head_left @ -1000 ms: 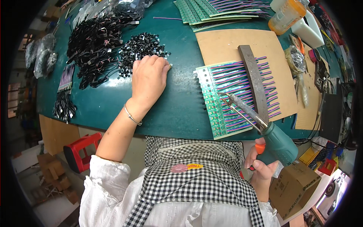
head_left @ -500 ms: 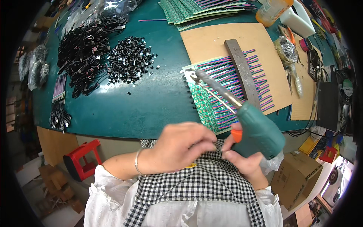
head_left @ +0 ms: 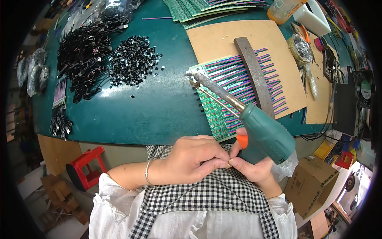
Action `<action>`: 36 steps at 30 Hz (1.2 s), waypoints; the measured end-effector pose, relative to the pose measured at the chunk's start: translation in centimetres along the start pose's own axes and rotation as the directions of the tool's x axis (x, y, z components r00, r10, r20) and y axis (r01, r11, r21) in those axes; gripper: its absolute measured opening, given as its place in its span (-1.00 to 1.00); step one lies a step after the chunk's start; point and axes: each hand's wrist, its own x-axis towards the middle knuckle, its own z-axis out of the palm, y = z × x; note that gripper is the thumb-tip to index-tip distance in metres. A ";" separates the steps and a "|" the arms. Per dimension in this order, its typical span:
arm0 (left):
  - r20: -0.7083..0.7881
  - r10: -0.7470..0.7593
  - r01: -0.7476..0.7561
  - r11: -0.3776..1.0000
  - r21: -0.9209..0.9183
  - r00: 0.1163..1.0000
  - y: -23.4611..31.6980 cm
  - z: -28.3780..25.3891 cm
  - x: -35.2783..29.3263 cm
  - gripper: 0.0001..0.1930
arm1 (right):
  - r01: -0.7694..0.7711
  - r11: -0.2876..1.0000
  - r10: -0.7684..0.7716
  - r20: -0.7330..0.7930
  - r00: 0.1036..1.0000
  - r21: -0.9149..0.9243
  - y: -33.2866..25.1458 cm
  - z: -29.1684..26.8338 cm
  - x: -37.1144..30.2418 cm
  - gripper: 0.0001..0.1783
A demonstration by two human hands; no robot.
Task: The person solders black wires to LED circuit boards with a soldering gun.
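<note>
My right hand (head_left: 250, 169) grips the green pistol-shaped soldering gun (head_left: 262, 131) with an orange trigger; its long metal tip (head_left: 207, 85) points up-left over a green circuit board (head_left: 223, 103) with rows of coloured wires. A grey metal bar (head_left: 254, 75) lies across those wires. My left hand (head_left: 191, 159) is drawn in close to my body, fingertips pinched against the fingers of my right hand just below the gun. Whether something small sits between the fingertips cannot be told.
A pile of small black parts (head_left: 133, 59) and a heap of black cables (head_left: 83, 51) lie on the green table (head_left: 151, 111). Brown cardboard (head_left: 223, 38), stacked boards (head_left: 203, 8), a bottle (head_left: 284, 8), a red stool (head_left: 85, 167) and a cardboard box (head_left: 314, 179) surround the spot.
My left hand left the pile of black parts and came back to my body, meeting my right hand. The soldering gun rose and its tip swung left over the board.
</note>
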 end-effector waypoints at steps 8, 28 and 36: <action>-0.102 0.061 -0.052 0.995 0.089 0.993 0.0 0.3 0.0 -0.88 | 0.015 0.999 -0.018 -0.061 0.998 -0.038 -0.5 0.7 0.4 -0.45; -0.082 -0.602 0.567 0.783 -0.256 0.795 -0.9 -3.1 0.6 -0.90 | -0.047 0.978 0.014 -0.160 0.987 -0.202 0.2 0.7 0.0 -0.35; 0.007 -0.712 0.659 0.647 -0.383 0.702 -2.8 -5.1 2.2 -0.87 | -0.052 0.996 0.032 -0.246 0.969 -0.073 0.1 -1.3 -2.4 -0.37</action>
